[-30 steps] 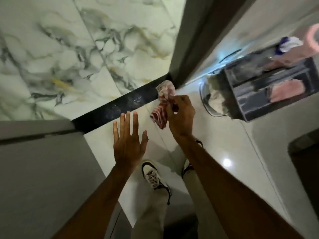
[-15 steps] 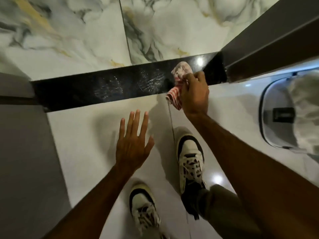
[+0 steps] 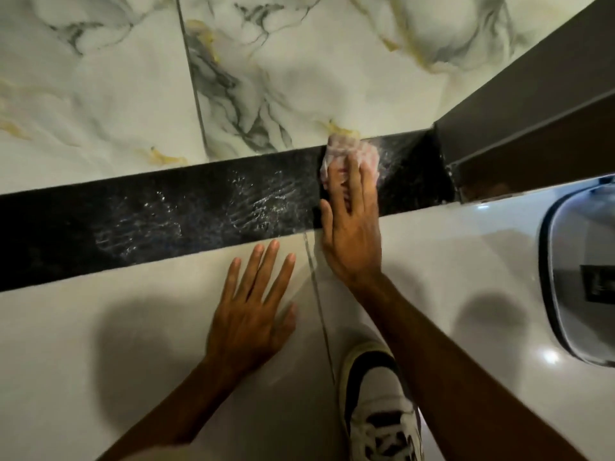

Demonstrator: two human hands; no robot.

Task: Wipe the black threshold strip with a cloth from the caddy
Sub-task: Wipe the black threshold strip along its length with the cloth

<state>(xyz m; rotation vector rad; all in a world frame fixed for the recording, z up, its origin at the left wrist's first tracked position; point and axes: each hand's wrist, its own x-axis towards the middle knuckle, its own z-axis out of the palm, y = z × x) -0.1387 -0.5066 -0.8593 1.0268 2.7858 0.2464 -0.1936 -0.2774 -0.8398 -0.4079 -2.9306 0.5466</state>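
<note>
— Well, what is the floor like here?

— A black threshold strip (image 3: 186, 211) runs across it, slanting upward to the right, with pale smeary streaks on its glossy face. Beyond it lie marble-patterned tiles (image 3: 100, 94) veined grey and gold; on the near side is plain glossy cream floor (image 3: 100, 361).

— And the cloth?

— The cloth (image 3: 349, 153), pinkish and bunched, sits on the strip near its right end, close to a dark door frame (image 3: 532, 104). The right hand (image 3: 352, 224) lies flat on it, fingers extended, pressing it down.

— The other hand?

— The left hand (image 3: 249, 314) is empty, fingers spread, over the cream floor just short of the strip; whether it touches I cannot tell.

— Anything else?

— A white and black shoe (image 3: 379, 400) below the right arm, and a rounded white object (image 3: 582, 274) at the right edge.
</note>
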